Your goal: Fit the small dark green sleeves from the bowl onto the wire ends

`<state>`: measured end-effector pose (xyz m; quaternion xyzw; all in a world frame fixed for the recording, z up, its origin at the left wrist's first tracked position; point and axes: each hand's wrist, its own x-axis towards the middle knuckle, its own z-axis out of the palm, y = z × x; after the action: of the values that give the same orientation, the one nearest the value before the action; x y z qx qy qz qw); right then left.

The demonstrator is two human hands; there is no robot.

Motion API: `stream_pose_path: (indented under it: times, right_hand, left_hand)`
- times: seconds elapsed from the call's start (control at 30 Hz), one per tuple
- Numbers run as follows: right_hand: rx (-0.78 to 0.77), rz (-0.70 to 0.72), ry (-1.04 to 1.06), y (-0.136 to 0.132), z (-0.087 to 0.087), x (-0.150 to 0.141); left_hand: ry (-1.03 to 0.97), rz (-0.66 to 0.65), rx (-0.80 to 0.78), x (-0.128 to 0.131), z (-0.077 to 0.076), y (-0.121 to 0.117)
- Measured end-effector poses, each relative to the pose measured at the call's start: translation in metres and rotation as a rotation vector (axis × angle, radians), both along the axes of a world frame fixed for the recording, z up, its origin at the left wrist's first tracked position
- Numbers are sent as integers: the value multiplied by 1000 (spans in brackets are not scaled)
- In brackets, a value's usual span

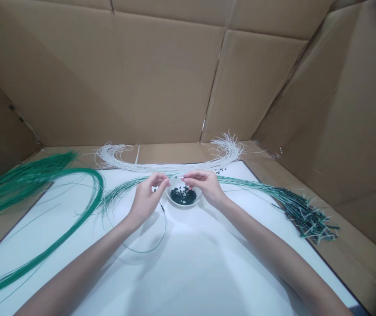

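My left hand (150,194) pinches a thin green cord (148,252) just left of a small white bowl (184,206). The cord hangs below that hand in a loose loop, with several dark beads (162,208) threaded on it. Over the bowl's right rim, my right hand (205,186) has its thumb and forefinger pressed together. A tiny dark bead shows at those fingertips. Many loose dark green beads (183,195) lie in the bowl between the hands. The cord's end near the fingertips is too fine to make out clearly.
White strands (171,167) stretch along the back of the white table (188,272). Long green strands (59,239) curve along the left. A bundle of beaded cords (306,215) lies at the right edge. Cardboard walls (164,79) enclose the table.
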<state>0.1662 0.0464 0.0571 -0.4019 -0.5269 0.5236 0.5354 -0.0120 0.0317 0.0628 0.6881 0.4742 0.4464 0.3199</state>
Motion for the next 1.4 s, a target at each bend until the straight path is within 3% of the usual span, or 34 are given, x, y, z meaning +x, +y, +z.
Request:
stream_pose_path:
  times: [0.83,1.4]
  right_hand:
    - [-10,-8,5,-2,2,-1]
    - [69,-25,-25,-1,-1,0]
  left_hand:
    - [39,29,5,1,1,0]
    - [91,-19,60,3,2,-5]
